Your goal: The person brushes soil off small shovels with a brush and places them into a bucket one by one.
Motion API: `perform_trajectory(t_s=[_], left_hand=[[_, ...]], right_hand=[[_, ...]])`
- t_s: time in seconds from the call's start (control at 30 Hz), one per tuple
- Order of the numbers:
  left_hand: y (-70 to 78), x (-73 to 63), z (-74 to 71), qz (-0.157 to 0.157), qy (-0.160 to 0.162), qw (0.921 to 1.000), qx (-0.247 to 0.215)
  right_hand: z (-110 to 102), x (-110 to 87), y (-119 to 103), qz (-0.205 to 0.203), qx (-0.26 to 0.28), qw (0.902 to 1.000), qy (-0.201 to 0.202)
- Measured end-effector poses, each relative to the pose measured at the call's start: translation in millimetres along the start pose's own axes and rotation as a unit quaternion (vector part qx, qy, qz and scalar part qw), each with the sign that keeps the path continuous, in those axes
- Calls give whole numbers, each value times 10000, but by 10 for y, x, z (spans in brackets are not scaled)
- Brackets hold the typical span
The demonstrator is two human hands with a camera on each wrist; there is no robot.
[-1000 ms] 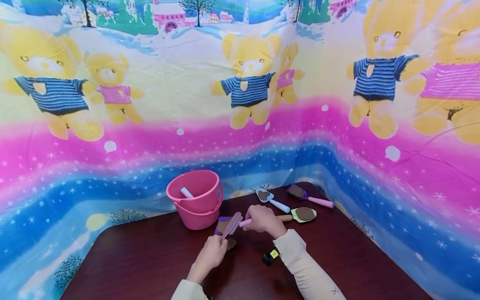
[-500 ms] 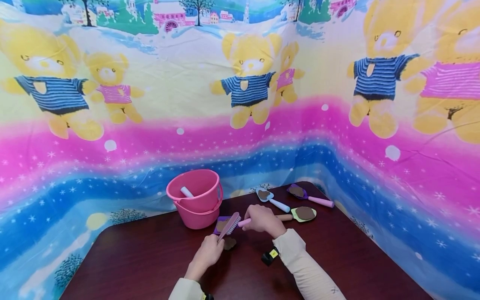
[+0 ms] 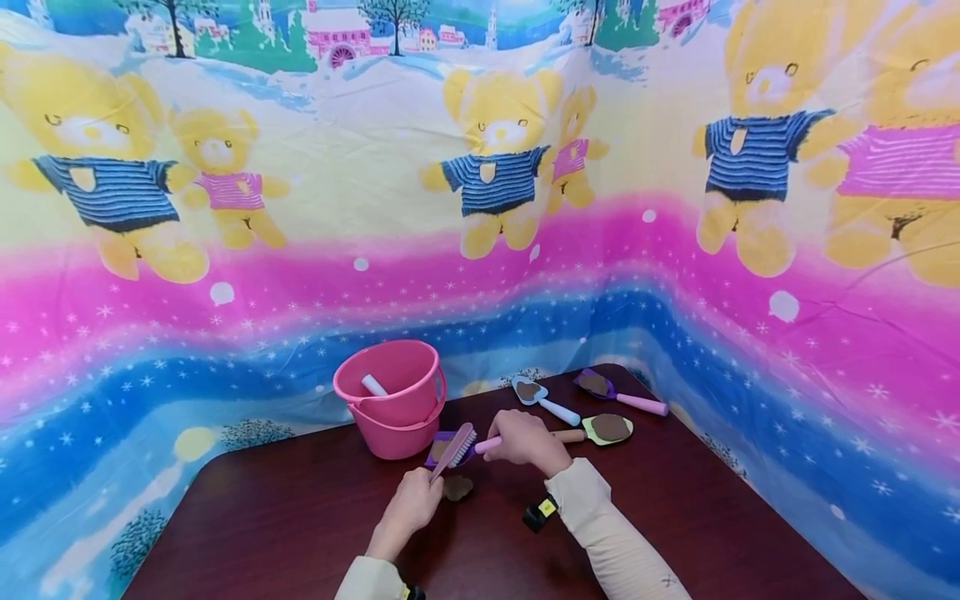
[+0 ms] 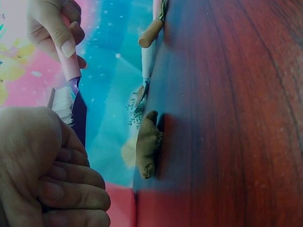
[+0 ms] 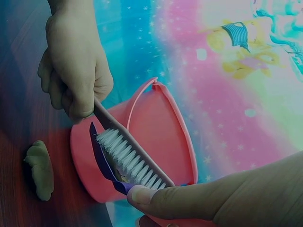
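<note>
My left hand (image 3: 411, 502) grips the handle of a pink brush (image 3: 454, 447) with white bristles (image 5: 124, 153). In my right hand (image 3: 522, 440) is the pink handle (image 4: 69, 59) of a small purple toy shovel (image 5: 105, 163), held up off the table. The bristles lie against the inside of the shovel's blade, where some brown material shows. Fingers cover most of the shovel's handle in the right wrist view. Below the brush and shovel, a brown clay-like lump (image 3: 457, 488) sits on the dark table (image 3: 285, 508).
Just behind the shovel stands a pink bucket (image 3: 397, 442) with a white stick-like thing (image 3: 372, 385) inside. At the back right lie a light blue trowel (image 3: 558, 412), another purple shovel (image 3: 641, 404) and a green one (image 3: 609, 428), each bearing brown material. A printed cloth backs the table.
My left hand and the brush have shifted a little left along the shovel, uncovering more of the brown lump. The right hand has barely moved, still holding the shovel.
</note>
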State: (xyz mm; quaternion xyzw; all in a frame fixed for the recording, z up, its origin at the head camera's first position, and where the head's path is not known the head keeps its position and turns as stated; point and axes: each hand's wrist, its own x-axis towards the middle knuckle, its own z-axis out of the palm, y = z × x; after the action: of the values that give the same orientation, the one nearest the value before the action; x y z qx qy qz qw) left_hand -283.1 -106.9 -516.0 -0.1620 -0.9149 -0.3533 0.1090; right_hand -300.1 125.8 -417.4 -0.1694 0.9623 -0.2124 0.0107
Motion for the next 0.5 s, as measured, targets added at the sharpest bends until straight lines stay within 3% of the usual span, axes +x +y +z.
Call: perform_trajectory(t_s=[0.1,0.13,0.23,0.5], left_hand=[[1,8,-5,-198,-120,9997,42],[82,-7,-37,-424,-194,9989,72],[98,5,-49,-557,-270,9979,179],[124,8,-87,-632,-189,9975,265]], right_hand=[[7,2,8,-13,-12,10000,27],[8,2,10,-22,-15,10000,39],[5,4,10,-42,-55,10000,67],[-11,9,20,-76,-15,9999,70]])
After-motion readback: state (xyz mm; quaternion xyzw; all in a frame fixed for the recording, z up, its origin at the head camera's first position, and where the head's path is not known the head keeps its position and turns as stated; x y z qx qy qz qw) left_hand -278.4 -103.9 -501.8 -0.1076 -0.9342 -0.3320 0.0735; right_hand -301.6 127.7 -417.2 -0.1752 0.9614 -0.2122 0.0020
